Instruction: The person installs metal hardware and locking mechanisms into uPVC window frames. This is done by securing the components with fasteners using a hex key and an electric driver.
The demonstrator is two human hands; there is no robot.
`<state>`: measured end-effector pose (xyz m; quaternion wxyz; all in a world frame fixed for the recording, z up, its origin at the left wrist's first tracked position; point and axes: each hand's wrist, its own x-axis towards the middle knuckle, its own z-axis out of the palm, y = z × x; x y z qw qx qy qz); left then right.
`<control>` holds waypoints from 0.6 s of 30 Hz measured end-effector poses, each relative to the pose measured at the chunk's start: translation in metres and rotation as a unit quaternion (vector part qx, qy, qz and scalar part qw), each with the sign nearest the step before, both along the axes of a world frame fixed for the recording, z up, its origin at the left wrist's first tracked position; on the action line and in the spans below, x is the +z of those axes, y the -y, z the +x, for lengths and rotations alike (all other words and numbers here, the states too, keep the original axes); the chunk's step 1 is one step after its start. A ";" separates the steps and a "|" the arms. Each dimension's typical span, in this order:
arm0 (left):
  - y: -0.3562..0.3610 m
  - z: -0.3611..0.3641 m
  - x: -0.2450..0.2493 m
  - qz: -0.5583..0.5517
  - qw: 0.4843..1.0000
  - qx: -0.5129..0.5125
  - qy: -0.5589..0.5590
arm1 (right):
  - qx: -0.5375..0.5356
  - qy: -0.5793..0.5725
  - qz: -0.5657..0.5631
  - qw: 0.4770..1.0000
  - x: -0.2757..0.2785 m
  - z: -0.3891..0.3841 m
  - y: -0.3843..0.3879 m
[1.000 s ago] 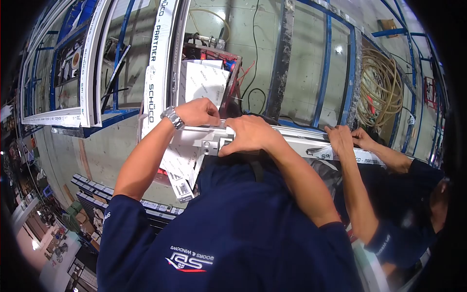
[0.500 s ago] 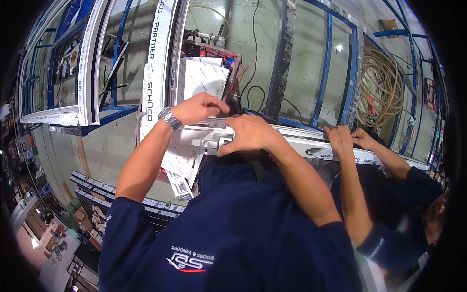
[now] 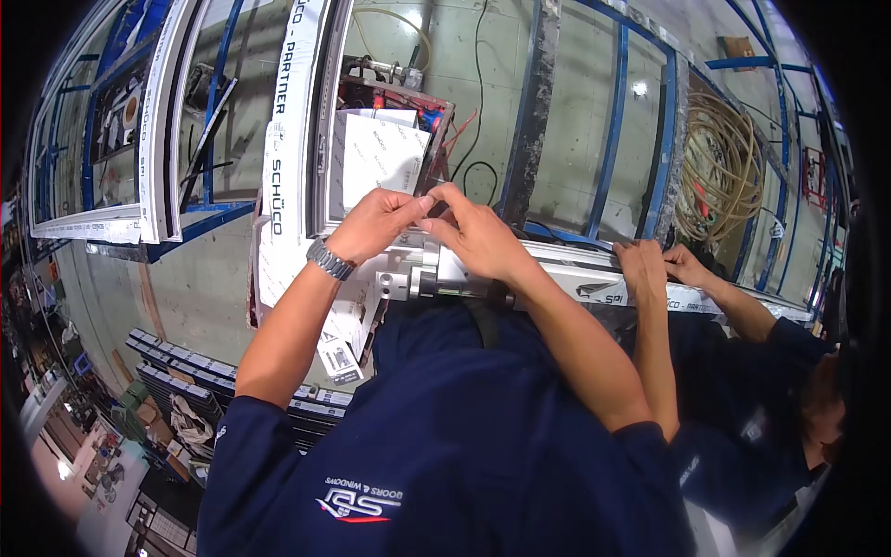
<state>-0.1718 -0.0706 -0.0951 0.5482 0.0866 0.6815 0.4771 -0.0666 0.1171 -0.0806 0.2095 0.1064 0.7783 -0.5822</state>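
My left hand (image 3: 379,226), with a metal watch on its wrist, is closed with thumb and fingers pinched together. My right hand (image 3: 475,237) meets it at the fingertips, also closed in a pinch. Whatever lies between the fingers is too small or hidden to make out. Both hands are above the near end of a white window-frame profile (image 3: 557,281) covered in printed film. Just below my right hand, a silver hinge-like fitting (image 3: 394,285) sits at the profile's end. White printed paper (image 3: 380,158) lies beyond my left hand.
A co-worker's hands (image 3: 645,271) touch the same profile farther right. An upright white frame (image 3: 295,102) stands at left, with another frame (image 3: 160,121) beyond it. A red-edged tool tray (image 3: 436,102), blue racks (image 3: 608,139) and a coiled hose (image 3: 719,172) lie ahead.
My left hand has come in toward my right, and their fingertips now meet. My right hand has lifted off the silver fitting, showing more of it.
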 end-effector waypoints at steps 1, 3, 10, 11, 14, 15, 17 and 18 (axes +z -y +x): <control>-0.001 0.001 0.000 -0.007 1.000 -0.004 -0.019 | 0.000 0.006 -0.003 1.000 0.002 -0.001 -0.001; 0.000 0.004 -0.005 -0.016 0.998 -0.041 -0.047 | 0.000 0.019 -0.008 1.000 0.005 -0.001 -0.003; 0.012 0.015 -0.022 0.046 0.965 -0.039 -0.257 | -0.027 0.062 -0.019 0.998 -0.003 0.003 -0.007; 0.014 0.016 -0.028 0.053 0.971 -0.047 -0.227 | -0.036 0.083 -0.019 0.996 -0.001 0.000 -0.008; 0.010 0.012 -0.018 0.041 0.983 -0.098 -0.151 | -0.104 0.124 -0.074 0.984 -0.006 0.002 -0.010; 0.008 0.008 -0.010 0.016 0.981 -0.136 -0.136 | -0.133 0.134 -0.101 0.977 -0.009 0.004 -0.011; 0.004 0.002 -0.004 -0.005 0.977 -0.176 -0.116 | -0.166 0.153 -0.157 0.961 -0.009 0.006 -0.018; 0.004 0.001 -0.005 -0.001 0.977 -0.179 -0.112 | -0.184 0.163 -0.183 0.952 -0.008 0.006 -0.023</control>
